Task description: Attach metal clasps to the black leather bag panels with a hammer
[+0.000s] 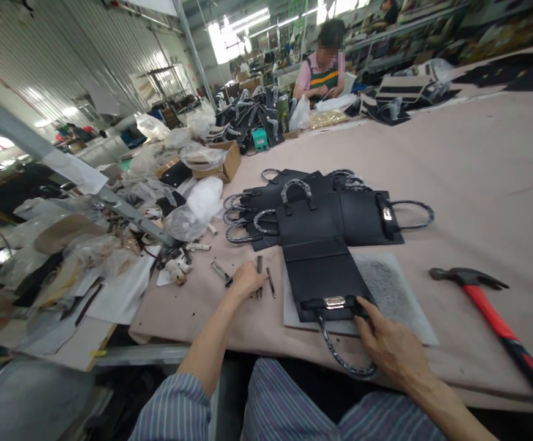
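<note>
A black leather bag panel (317, 263) lies with its near end on a pale board (410, 306). Across that end runs a strap with a shiny metal clasp (335, 302), and a grey patterned handle (339, 361) hangs over the table edge. My right hand (392, 346) has its thumb and fingers closed on the panel's near right corner, by the strap end. To the left, my left hand (246, 280) closes its fingers around a short metal rod tool (259, 263). Beside it lie a thin metal punch (272, 283) and another metal tool (221, 271).
A red-handled claw hammer (489, 309) lies at the right. Several black bag pieces (266, 205) with handles overlap beyond the panel. Plastic bags (202, 202) and a cardboard box (227, 160) crowd the left. A person (324, 67) sits across the table. A metal post (128, 214) slants at left.
</note>
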`<state>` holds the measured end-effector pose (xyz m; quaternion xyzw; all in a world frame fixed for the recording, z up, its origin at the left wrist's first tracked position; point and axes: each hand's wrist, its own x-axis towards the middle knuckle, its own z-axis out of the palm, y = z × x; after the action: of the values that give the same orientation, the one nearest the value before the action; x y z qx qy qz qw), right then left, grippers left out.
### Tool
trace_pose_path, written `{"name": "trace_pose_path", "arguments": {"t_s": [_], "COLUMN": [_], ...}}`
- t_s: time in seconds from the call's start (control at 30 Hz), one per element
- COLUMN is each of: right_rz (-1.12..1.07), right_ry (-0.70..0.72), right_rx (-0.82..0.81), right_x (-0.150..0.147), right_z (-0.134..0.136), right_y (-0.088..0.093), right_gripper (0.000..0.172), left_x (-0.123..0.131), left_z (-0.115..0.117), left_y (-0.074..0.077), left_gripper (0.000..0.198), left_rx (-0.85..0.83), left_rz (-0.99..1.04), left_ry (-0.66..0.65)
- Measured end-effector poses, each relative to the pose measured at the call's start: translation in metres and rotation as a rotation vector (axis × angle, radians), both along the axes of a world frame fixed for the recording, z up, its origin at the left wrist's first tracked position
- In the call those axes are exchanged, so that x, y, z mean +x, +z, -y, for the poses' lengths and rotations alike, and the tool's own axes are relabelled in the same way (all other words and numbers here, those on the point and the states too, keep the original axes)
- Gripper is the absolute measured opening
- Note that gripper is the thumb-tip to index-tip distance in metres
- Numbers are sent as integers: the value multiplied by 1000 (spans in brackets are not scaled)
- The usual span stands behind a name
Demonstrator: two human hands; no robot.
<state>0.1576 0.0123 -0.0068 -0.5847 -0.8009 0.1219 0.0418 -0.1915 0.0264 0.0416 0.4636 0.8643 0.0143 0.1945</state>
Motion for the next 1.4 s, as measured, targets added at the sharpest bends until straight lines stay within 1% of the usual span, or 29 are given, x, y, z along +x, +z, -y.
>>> {"name": "trace_pose_path", "arguments": {"t_s": [0.1,0.23,0.37,0.47,0.57,0.67,0.77,0.83,0.9,0.97,1.03,1.1,1.2,1.3,1.4], "right_rz": [-1,-29,-4,13,23,27,20,20,25,27,19,15,34,53,57], "right_ry": [-23,-54,-117,-154,-166,-169,-167,-169,-178,-185,-178,-172,-180,-174,-172], "right_rx": [-29,-47,-72,-101,-102,-97,-107,-111,-108,-97,-84,-78,-79,-71,-66], "right_x": [-5,-13,-18,-22,-28,-38,-43,-42,-39,-36,-34,-33,-34,-36,-36], "right_z": [1,4,8,10,11,11,13,14,15,15,16,16,16,17,18], "right_y": [9,19,27,33,35,36,36,36,33,29,26,25,29,34,35], "right_gripper": [49,46,45,44,44,44,44,45,45,46,46,45,46,46,45], "left_x": [0,-1,-3,-5,-6,-3,-2,-8,-20,-36,-53,-67,-78,-82,-83], "left_z": [-4,-6,2,10,15,15,15,18,25,34,43,49,47,37,30], "left_y": [0,-2,-4,-6,-13,-22,-23,-17,-6,4,10,10,1,-8,-10], "left_gripper": [23,8,13,17,16,15,14,13,15,20,26,33,39,30,18], "left_rx": [-33,-19,43,141,239,291,305,308,305,287,249,195,116,89,132], "left_rz": [42,91,243,309,297,247,174,112,37,-41,-92,-89,2,109,240], "left_ry": [10,41,93,141,178,184,162,153,169,222,291,353,424,502,585]}}
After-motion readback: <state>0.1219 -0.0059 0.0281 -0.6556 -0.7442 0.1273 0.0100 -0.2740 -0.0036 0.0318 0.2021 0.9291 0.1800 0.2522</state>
